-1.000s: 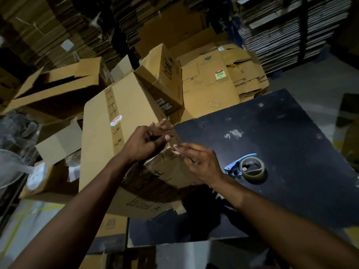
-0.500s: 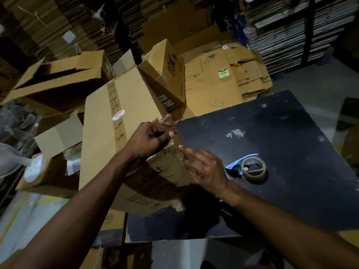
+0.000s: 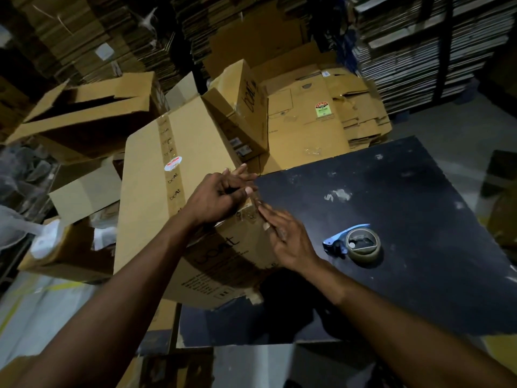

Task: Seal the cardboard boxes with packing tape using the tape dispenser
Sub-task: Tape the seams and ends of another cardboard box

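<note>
A large brown cardboard box with a taped centre seam lies tilted across the left edge of the dark table. My left hand rests on the box's near top corner, fingers partly curled, pressing there. My right hand lies flat with straight fingers on the box's printed side face, over shiny clear tape at that corner. The blue tape dispenser with its brown tape roll sits on the table, just right of my right hand, untouched.
A smaller box leans against the big one at the back. Flattened cartons are piled behind the table, an open box stands at the left, and stacked cardboard sheets fill the background.
My right hand has slid along the taped corner of the box, its fingers now blurred with motion. The left hand stays on the corner. The view shifted slightly.
</note>
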Demonstrator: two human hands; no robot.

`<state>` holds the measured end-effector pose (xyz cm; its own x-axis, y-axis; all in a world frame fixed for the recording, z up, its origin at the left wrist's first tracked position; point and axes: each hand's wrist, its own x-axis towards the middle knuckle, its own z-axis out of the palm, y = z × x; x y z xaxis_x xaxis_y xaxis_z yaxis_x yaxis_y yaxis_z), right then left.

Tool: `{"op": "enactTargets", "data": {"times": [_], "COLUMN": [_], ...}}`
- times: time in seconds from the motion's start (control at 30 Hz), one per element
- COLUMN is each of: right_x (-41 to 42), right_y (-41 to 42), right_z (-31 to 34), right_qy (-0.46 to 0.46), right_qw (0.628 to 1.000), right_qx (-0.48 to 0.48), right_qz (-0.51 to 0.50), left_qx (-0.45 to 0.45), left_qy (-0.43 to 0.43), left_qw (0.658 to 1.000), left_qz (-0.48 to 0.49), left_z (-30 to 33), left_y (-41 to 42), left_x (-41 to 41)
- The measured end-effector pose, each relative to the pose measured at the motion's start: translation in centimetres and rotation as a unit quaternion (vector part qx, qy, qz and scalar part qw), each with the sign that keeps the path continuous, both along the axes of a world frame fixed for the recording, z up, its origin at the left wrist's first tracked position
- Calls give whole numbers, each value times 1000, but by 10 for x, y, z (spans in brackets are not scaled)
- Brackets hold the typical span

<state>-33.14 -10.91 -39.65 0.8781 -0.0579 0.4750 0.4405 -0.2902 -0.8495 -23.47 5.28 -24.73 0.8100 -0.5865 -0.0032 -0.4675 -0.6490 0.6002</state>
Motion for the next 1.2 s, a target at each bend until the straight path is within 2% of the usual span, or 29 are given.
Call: {"op": "enactTargets", "data": {"times": [0.1, 0.2, 0.37, 0.53, 0.67, 0.8, 0.83, 0.97, 1.1, 1.2], "right_x": [3, 11, 19, 16, 8, 15, 18, 23, 24, 17], "right_y": [-6, -8, 10, 24, 15, 4, 5, 14, -4, -21], "right_z": [6, 16, 11, -6, -9, 10, 13, 10, -7, -10], "right_qy": [64, 78, 5, -56, -22, 5, 2, -31, -52, -3], "right_qw": [991, 988, 996, 990, 992, 999, 999, 993, 983, 985], "right_qx": [113, 130, 79, -57, -108, -10, -14, -75, -175, -171], "right_qz": [38, 23, -37, -115, -57, -37, -50, -85, -32, 2], "left_qx": [8, 7, 11, 11, 13, 2, -1, -11, -20, -85], "left_qy": [-11, -9, -19, -19, -24, -13, -12, -13, -11, 12], "left_qw": [1000, 1000, 1000, 1000, 1000, 1000, 1000, 1000, 1000, 996], "left_qz": [2, 2, 1, 4, -7, -3, -3, -6, -1, 24], "left_z": [0, 0, -2, -1, 1, 1, 0, 1, 4, 13], "left_y": [0, 0, 1, 0, -1, 0, 0, 1, -1, 1], "left_x": [0, 0, 0, -1, -2, -2, -2, -4, -6, -9]}}
